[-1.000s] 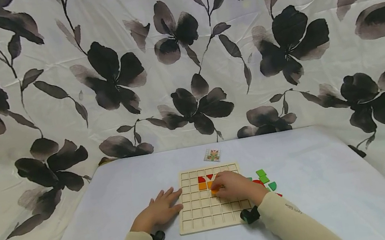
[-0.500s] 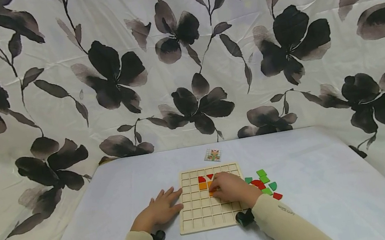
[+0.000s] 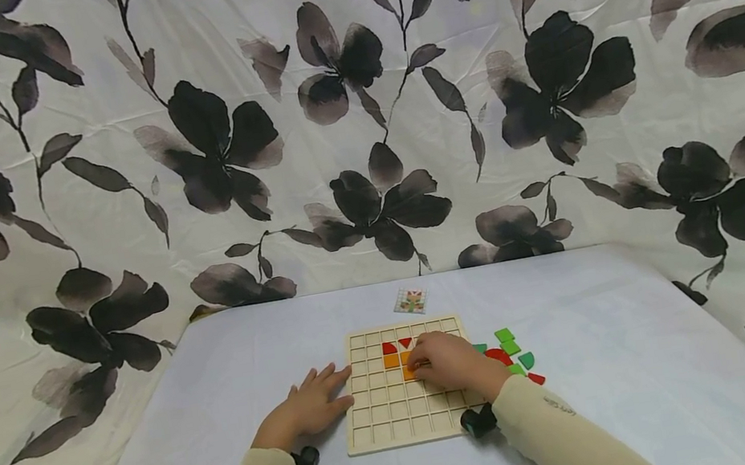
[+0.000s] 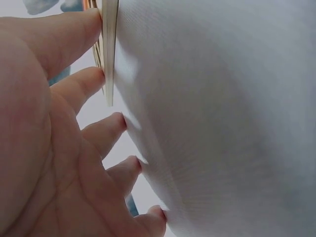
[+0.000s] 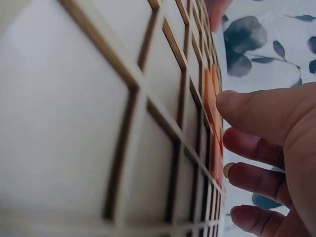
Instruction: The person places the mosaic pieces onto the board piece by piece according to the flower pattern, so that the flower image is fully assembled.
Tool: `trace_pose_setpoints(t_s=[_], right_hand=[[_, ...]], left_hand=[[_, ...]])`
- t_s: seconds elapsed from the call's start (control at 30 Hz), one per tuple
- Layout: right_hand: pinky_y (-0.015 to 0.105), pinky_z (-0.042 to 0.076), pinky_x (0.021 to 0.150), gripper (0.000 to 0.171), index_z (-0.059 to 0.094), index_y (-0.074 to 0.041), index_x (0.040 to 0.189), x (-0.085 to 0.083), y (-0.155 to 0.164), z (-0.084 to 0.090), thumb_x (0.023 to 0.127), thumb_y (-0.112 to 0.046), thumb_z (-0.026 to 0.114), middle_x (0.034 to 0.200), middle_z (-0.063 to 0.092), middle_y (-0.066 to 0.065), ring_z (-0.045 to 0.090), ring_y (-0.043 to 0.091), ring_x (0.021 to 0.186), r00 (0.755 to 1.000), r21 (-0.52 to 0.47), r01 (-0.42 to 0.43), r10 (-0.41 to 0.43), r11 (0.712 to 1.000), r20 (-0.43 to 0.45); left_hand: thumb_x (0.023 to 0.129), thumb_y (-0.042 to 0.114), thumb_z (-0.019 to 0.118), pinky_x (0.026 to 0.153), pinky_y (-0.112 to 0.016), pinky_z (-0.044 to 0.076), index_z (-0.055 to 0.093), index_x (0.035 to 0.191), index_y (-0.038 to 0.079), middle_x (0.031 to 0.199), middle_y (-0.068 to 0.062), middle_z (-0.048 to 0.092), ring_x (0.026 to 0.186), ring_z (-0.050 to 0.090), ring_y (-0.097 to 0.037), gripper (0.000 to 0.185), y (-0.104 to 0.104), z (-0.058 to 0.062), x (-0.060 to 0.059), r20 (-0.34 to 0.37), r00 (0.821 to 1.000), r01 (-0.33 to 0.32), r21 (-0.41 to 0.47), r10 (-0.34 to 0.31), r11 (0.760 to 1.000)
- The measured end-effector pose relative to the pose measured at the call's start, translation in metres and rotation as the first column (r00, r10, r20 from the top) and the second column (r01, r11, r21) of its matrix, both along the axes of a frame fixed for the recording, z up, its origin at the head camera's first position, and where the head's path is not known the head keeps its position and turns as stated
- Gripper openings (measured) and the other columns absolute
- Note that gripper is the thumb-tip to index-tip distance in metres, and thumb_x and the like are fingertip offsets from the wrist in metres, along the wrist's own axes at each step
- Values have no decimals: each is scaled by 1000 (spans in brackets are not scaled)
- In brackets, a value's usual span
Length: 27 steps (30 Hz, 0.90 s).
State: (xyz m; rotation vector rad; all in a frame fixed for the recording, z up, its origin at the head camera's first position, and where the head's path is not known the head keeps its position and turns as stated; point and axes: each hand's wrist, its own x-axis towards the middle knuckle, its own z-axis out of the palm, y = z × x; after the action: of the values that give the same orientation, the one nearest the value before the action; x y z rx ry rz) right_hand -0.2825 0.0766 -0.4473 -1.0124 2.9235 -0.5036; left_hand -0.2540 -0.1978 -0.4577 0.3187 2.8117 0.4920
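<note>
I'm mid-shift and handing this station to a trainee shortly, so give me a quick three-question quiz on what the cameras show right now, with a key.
1. Multiple choice: in the head view, where are the loose green pieces relative to the grid board?
A) Left
B) Right
C) On top
2. True or false: the left hand is holding a green piece.
3. Fill in: in the right wrist view, the thumb of the right hand is at a piece coloured ____.

Key:
1. B
2. False; it rests at the grid board's left edge.
3. orange
</note>
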Motion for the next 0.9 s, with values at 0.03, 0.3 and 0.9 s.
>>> trace_pose_setpoints(t_s=[0.03,0.3,0.9], right_hand=[[30,52,84,14,75,-19,102,0,2,1,92,-23,67,101,67,-6,60,12,93,1000,6,4,-4,1000,-3],[34,52,82,15,75,-17,103,-7,29,8,90,-19,68,95,64,-3,58,13,86,995,15,95,-95,995,26],[33,50,79,24,74,-12,109,-15,83,-3,90,-26,68,94,64,-2,51,11,76,950,105,293,-302,950,79]], left_hand=[[97,42,54,109,-74,13,38,150,21,158,-14,30,146,19,-47,59,0,0,0,0,1000,0,-1,0,1000],[97,43,54,110,-73,12,37,150,21,158,-14,29,146,18,-47,60,1,1,0,1,1000,-3,-11,3,1000],[96,42,55,109,-74,13,39,149,20,157,-15,30,145,19,-48,60,4,6,2,14,1000,-16,-15,16,1000]])
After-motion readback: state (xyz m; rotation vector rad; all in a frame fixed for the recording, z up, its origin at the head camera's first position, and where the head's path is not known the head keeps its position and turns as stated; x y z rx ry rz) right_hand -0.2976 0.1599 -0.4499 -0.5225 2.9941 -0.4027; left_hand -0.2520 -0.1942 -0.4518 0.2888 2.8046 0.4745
